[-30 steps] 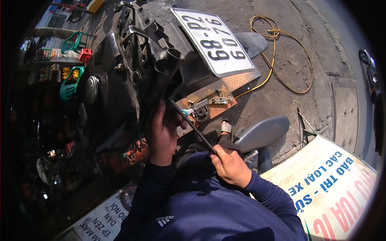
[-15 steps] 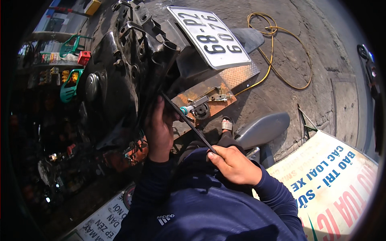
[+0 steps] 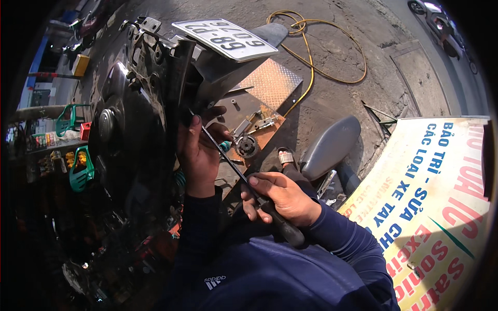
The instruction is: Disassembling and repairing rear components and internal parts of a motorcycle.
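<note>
Head view, left to right: a green chair (image 3: 85, 173), a black motorbike (image 3: 134, 111), then the left hand (image 3: 201, 165) half curled about a screwdriver's (image 3: 284, 225) shaft, whether gripping I cannot tell. The right hand (image 3: 282, 196) is closed around its handle; further right are a grey seat (image 3: 332, 147) and a sign (image 3: 428, 194).

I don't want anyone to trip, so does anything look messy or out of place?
Yes, a bit: the yellow hose lies in loose loops on the ground instead of being neatly coiled. Loose metal parts lie on the platform too. I can't see any spill.
</note>
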`<state>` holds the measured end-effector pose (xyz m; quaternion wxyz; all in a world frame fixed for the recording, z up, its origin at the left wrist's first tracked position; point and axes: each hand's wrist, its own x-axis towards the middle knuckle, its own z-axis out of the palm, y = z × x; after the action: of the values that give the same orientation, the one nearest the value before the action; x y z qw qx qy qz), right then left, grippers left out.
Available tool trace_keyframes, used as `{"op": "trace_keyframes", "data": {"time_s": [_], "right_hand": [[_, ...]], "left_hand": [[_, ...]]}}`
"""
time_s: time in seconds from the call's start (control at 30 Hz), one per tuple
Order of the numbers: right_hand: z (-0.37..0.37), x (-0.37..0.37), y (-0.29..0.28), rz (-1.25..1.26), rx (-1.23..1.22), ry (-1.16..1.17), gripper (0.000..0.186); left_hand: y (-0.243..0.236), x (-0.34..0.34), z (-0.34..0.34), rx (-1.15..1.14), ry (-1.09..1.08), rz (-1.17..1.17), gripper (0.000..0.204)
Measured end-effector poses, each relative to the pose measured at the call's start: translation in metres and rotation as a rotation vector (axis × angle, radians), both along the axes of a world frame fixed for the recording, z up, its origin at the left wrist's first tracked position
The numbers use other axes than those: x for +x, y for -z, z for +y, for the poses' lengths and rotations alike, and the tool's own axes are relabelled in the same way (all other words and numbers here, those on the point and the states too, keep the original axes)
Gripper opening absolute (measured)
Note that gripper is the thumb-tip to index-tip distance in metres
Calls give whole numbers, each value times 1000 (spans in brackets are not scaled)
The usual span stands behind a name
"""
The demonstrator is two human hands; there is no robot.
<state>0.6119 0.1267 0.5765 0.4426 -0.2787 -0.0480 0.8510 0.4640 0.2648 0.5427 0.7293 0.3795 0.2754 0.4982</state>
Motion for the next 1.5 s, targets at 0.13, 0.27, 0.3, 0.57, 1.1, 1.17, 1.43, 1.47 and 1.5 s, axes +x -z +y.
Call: {"op": "trace_keyframes", "data": {"time_s": [0.13,0.27,0.3,0.57,1.1,1.17,1.43,1.47,1.5], "right_hand": [[-2,-8,-7,-269,89,117,20],[-3,-3,-8,-433,94,6,24],[2,-5,-14,-457,65,-29,25],[8,2,-34,-1974,676,-39,19],[-103,4,-16,-2002,718,588,33],[-110,-20,-3,-845,166,934,31],[-99,2,9,-1540,482,676,40],[-98,6,12,-1606,519,662,39],[-97,10,14,-1673,556,643,38]], "left_hand": [[-12,10,-4,36,16,33,28],[-3,5,-2,58,92,39,30],[-5,-2,-2,35,108,33,31],[-17,-8,-12,100,204,70,49],[-1,3,-5,-19,209,-66,18],[-5,4,-7,-40,211,-35,17],[-13,0,-7,49,152,5,25],[-11,0,-6,32,155,-6,27],[-10,1,-5,12,158,-18,30]]}}
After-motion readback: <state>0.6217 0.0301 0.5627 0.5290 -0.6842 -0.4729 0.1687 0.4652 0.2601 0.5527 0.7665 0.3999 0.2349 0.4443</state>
